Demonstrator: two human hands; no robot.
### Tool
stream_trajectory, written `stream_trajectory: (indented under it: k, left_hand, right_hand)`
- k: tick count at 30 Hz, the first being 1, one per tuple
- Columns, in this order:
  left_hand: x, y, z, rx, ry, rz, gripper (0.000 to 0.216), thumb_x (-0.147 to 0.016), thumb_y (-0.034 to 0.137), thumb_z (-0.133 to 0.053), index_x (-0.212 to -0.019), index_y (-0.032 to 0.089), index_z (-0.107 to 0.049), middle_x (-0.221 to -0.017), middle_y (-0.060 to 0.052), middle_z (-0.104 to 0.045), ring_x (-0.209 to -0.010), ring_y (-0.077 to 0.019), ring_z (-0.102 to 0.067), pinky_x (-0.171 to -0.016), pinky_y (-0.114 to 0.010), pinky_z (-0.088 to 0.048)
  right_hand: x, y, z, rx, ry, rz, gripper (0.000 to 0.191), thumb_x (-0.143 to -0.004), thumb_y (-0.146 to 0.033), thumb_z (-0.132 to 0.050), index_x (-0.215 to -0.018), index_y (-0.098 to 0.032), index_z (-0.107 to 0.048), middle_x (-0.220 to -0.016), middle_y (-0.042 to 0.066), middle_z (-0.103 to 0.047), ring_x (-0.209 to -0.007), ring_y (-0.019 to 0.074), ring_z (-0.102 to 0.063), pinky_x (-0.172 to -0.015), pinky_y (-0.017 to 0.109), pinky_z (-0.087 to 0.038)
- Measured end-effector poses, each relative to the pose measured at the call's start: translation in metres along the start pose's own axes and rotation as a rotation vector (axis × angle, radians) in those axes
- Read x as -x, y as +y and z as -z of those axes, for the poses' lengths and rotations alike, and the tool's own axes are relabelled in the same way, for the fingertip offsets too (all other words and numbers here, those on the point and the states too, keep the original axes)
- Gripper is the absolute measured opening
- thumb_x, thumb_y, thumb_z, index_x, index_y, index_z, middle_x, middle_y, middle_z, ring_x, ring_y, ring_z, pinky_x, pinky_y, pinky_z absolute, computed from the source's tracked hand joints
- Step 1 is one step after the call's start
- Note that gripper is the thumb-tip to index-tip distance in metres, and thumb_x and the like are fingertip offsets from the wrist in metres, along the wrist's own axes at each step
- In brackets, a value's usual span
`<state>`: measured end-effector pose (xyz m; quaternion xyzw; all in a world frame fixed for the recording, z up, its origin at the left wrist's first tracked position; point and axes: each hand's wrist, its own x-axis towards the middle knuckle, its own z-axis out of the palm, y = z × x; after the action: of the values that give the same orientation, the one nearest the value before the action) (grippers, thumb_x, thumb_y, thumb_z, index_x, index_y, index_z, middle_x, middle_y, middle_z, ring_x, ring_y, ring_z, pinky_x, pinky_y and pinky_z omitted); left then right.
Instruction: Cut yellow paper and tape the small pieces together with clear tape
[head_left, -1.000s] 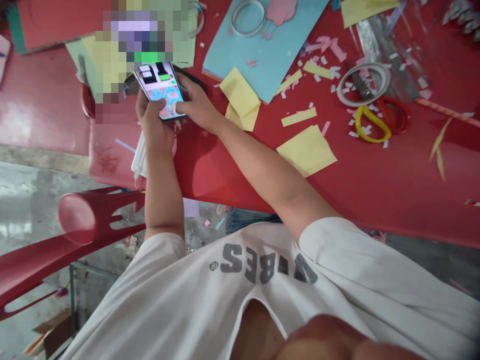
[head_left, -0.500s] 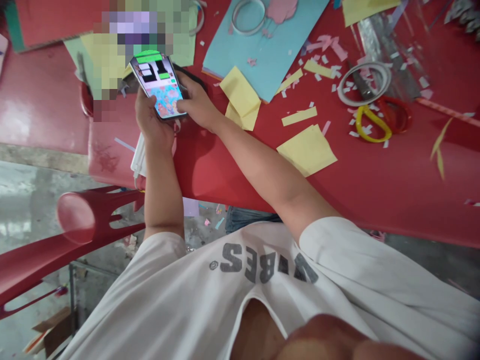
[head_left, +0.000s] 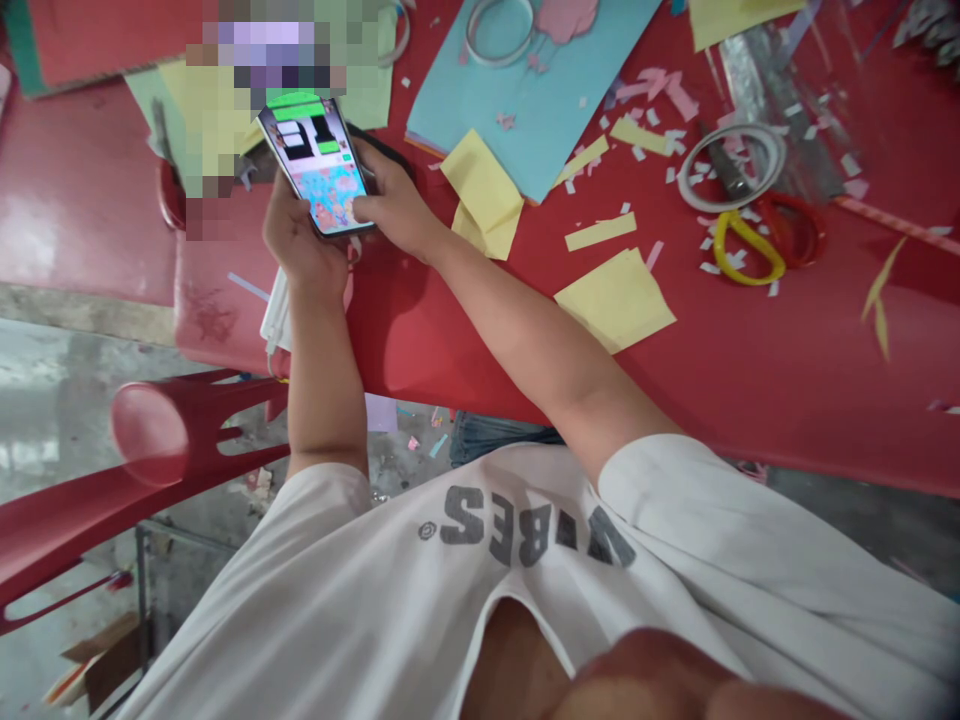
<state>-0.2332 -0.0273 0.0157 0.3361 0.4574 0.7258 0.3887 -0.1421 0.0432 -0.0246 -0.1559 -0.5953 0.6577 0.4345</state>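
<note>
The phone (head_left: 315, 165) is tipping slightly further up the view, and the left hand (head_left: 300, 235) is cradling it from beneath, curling around its edge. The right hand (head_left: 397, 205) is grasping its other side, with a fingertip pressing near the lit screen. Both hands are working at the phone, holding it over the red worktop (head_left: 712, 380). Yellow paper scraps (head_left: 484, 195) are lying just beside the right hand, with open worktop stretching past them.
</note>
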Motion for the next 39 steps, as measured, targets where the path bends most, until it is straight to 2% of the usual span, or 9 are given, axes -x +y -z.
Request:
stream_trajectory:
  k: [2, 6, 14, 17, 19, 21, 29, 34, 39]
  left_hand:
    - [-0.001, -0.001, 0.003, -0.016, 0.010, 0.001, 0.044, -0.078, 0.021, -0.039, -0.118, 0.020, -0.059, -0.094, -0.004, -0.071, -0.085, -0.0163, -0.069, -0.082, -0.028, -0.057]
    - [-0.005, -0.004, 0.008, 0.050, -0.035, -0.002, 0.052, -0.072, 0.019, -0.042, -0.122, 0.021, -0.057, -0.095, -0.004, -0.072, -0.083, -0.0170, -0.068, -0.080, -0.029, -0.057]
    - [-0.001, -0.002, -0.001, 0.115, -0.034, 0.002, 0.050, -0.080, 0.018, -0.041, -0.129, 0.014, -0.050, -0.084, -0.002, -0.072, -0.078, -0.0165, -0.072, -0.082, -0.028, -0.058]
    - [0.000, -0.001, -0.001, 0.122, -0.058, -0.024, 0.051, -0.080, 0.014, -0.043, -0.130, 0.010, -0.049, -0.089, -0.004, -0.074, -0.078, -0.0166, -0.072, -0.079, -0.028, -0.058]
    - [-0.001, -0.002, 0.001, 0.109, -0.063, -0.013, 0.049, -0.079, 0.015, -0.043, -0.127, 0.012, -0.052, -0.092, -0.004, -0.074, -0.078, -0.0161, -0.071, -0.078, -0.028, -0.058]
    - [-0.001, -0.002, 0.002, 0.107, -0.053, 0.006, 0.046, -0.080, 0.017, -0.042, -0.124, 0.014, -0.054, -0.092, -0.004, -0.073, -0.080, -0.0164, -0.071, -0.077, -0.027, -0.057]
    - [0.000, -0.004, 0.000, 0.080, -0.024, -0.024, 0.045, -0.074, 0.019, -0.046, -0.118, 0.017, -0.056, -0.088, -0.004, -0.071, -0.089, -0.0196, -0.071, -0.087, -0.032, -0.058]
    - [-0.005, -0.007, 0.007, -0.006, 0.020, -0.005, 0.041, -0.074, 0.021, -0.047, -0.114, 0.024, -0.057, -0.095, -0.002, -0.073, -0.084, -0.0168, -0.065, -0.084, -0.029, -0.056]
    - [0.000, -0.001, 0.000, 0.091, -0.015, -0.008, 0.058, -0.071, 0.018, -0.042, -0.128, 0.016, -0.054, -0.084, -0.002, -0.070, -0.084, -0.0179, -0.070, -0.084, -0.030, -0.056]
  right_hand:
    - [-0.003, 0.005, 0.001, -0.014, 0.010, 0.023, 0.061, -0.060, -0.063, -0.062, -0.112, -0.031, -0.068, -0.088, -0.001, -0.063, -0.111, 0.0249, -0.059, -0.074, 0.041, -0.034]
    - [-0.007, 0.016, 0.003, 0.019, -0.005, 0.061, 0.080, -0.068, -0.075, -0.053, -0.122, -0.017, -0.063, -0.088, -0.005, -0.057, -0.113, 0.0203, -0.062, -0.076, 0.040, -0.027]
    - [0.003, 0.003, 0.002, 0.132, 0.047, -0.203, 0.071, -0.063, -0.053, -0.058, -0.131, -0.035, -0.065, -0.092, 0.002, -0.065, -0.116, 0.0294, -0.057, -0.076, 0.042, -0.039]
    - [0.003, -0.001, 0.002, 0.067, -0.007, -0.064, 0.075, -0.061, -0.055, -0.056, -0.127, -0.024, -0.068, -0.097, 0.001, -0.063, -0.120, 0.0267, -0.057, -0.078, 0.042, -0.035]
    - [0.002, 0.000, 0.001, 0.000, 0.003, -0.008, 0.070, -0.060, -0.050, -0.058, -0.125, -0.027, -0.067, -0.102, 0.000, -0.064, -0.119, 0.0252, -0.056, -0.078, 0.043, -0.036]
    - [0.001, 0.002, 0.001, -0.059, 0.034, 0.004, 0.066, -0.060, -0.042, -0.058, -0.124, -0.032, -0.064, -0.107, -0.002, -0.067, -0.115, 0.0240, -0.058, -0.079, 0.042, -0.041]
    - [-0.007, 0.025, 0.004, -0.128, 0.017, 0.057, 0.064, -0.064, -0.035, -0.056, -0.127, -0.023, -0.056, -0.108, -0.007, -0.066, -0.106, 0.0140, -0.063, -0.090, 0.038, -0.044]
    - [-0.003, 0.010, 0.000, -0.062, 0.043, -0.035, 0.067, -0.065, -0.053, -0.055, -0.123, -0.019, -0.060, -0.105, -0.005, -0.067, -0.116, 0.0180, -0.060, -0.090, 0.041, -0.041]
    - [0.012, -0.022, -0.007, -0.122, 0.184, -0.208, 0.065, -0.079, -0.067, -0.030, -0.094, -0.020, -0.071, -0.085, -0.003, -0.068, -0.135, 0.0219, -0.049, -0.095, 0.045, -0.037]
